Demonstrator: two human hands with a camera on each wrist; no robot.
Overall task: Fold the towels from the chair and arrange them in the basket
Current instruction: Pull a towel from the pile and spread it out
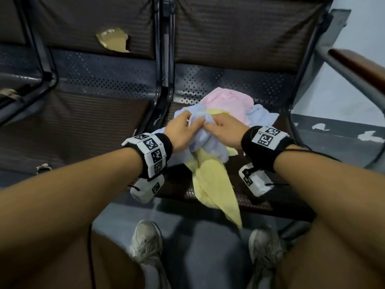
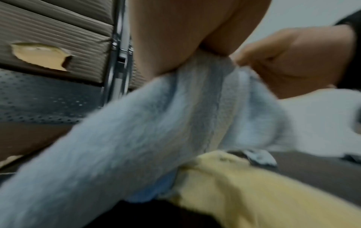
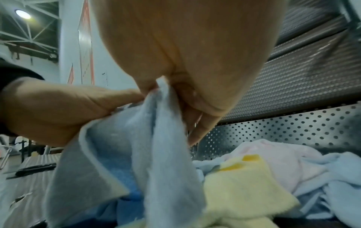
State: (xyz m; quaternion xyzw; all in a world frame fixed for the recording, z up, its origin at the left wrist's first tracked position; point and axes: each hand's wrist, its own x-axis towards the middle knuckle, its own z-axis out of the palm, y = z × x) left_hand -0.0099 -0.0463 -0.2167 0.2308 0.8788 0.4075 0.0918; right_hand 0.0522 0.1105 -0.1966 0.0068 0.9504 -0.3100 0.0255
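Observation:
A heap of small towels lies on the right-hand chair seat (image 1: 239,197). A light blue towel (image 1: 206,140) (image 2: 136,123) (image 3: 156,154) is lifted at the front of the heap. My left hand (image 1: 183,130) (image 2: 175,46) and right hand (image 1: 223,128) (image 3: 185,69) both pinch its upper edge, fingertips nearly touching. A yellow towel (image 1: 214,184) (image 2: 254,185) (image 3: 244,182) hangs from under it over the seat's front edge. A pink towel (image 1: 227,101) (image 3: 283,157) and another light blue towel (image 1: 260,115) (image 3: 341,177) lie behind. No basket is in view.
To the left stands a second chair seat (image 1: 73,130) with a torn backrest (image 1: 113,39). A wooden armrest (image 1: 358,65) rises at the right. My knees and shoes (image 1: 146,240) are right before the seat, on a grey floor.

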